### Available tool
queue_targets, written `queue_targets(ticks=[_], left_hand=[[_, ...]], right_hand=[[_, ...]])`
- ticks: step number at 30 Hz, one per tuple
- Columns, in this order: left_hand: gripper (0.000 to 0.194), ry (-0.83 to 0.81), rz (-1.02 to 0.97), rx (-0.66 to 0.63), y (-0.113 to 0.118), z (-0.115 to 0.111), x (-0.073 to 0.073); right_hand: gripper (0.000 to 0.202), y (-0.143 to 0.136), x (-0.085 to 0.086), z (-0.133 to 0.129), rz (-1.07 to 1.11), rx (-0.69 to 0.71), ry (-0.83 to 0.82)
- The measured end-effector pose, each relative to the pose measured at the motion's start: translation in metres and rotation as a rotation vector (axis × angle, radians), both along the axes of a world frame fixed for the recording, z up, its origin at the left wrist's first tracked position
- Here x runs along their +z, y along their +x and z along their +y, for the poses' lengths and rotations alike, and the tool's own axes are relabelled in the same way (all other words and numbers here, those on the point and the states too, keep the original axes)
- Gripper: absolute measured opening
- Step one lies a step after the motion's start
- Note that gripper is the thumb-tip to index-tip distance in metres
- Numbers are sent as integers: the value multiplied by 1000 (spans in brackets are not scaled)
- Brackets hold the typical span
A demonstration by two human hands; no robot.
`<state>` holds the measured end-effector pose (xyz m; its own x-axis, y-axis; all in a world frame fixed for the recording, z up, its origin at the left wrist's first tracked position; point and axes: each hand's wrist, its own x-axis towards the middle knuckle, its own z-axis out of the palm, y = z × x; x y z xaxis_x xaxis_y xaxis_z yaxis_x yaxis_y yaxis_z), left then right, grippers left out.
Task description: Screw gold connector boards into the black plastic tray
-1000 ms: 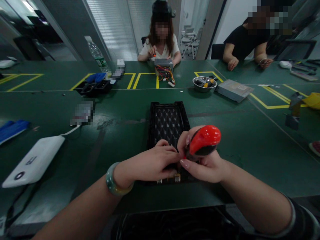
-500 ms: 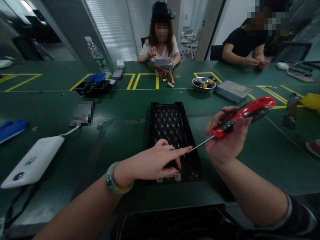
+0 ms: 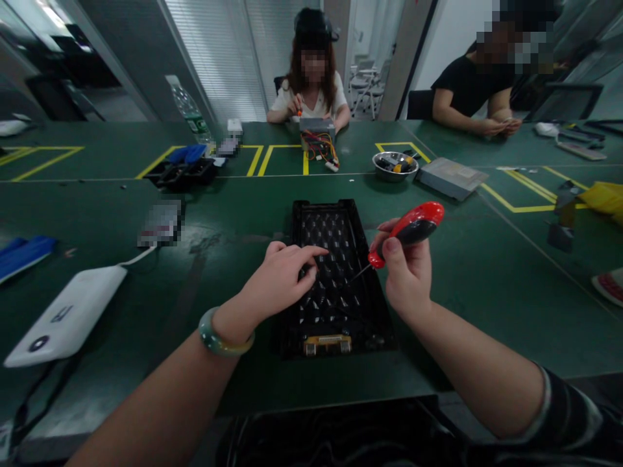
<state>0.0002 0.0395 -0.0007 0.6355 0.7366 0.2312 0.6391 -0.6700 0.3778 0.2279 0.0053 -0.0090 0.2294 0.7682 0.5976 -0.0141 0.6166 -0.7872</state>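
A black plastic case with a diamond-patterned inside lies lengthwise before me. At its near end sits a small yellowish connector board. My right hand is wrapped round the red and black handle of a screwdriver over the case's right side. The thin shaft slants down and left into the case; I cannot tell whether its tip touches anything. Over the left side of the case hovers or rests my left hand, index finger stretched out and thumb apart, holding nothing visible. A jade-like bangle circles that wrist.
On the left lie a white power bank with a cable and a blue glove. Farther back are a black tray, a bottle, a metal bowl and a grey metal box. Two people sit across the table.
My left hand has moved up and left from the near end, uncovering the connector board. My right hand has moved left with the screwdriver, bringing its shaft over the case.
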Motion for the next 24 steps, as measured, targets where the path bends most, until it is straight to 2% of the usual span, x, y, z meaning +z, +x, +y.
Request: queue_targets(ticks=[4, 9, 15, 18, 21, 24], left_hand=[[37, -22, 13, -13, 2, 0, -1], [36, -72, -11, -86, 4, -5, 1], [32, -111, -22, -169, 7, -9, 1], [37, -142, -25, -194, 8, -10, -1], [44, -178, -23, -195, 11, -11, -3], [38, -216, -13, -174, 14, -11, -3]], right_hand=[[18, 2, -5, 3, -24, -22, 15], [22, 5, -9, 7, -120, -31, -86], [25, 4, -7, 8, -29, -57, -87], [22, 3, -2, 8, 26, -47, -66], [22, 2, 2, 7, 60, -62, -58], [22, 1, 4, 7, 106, -64, -57]])
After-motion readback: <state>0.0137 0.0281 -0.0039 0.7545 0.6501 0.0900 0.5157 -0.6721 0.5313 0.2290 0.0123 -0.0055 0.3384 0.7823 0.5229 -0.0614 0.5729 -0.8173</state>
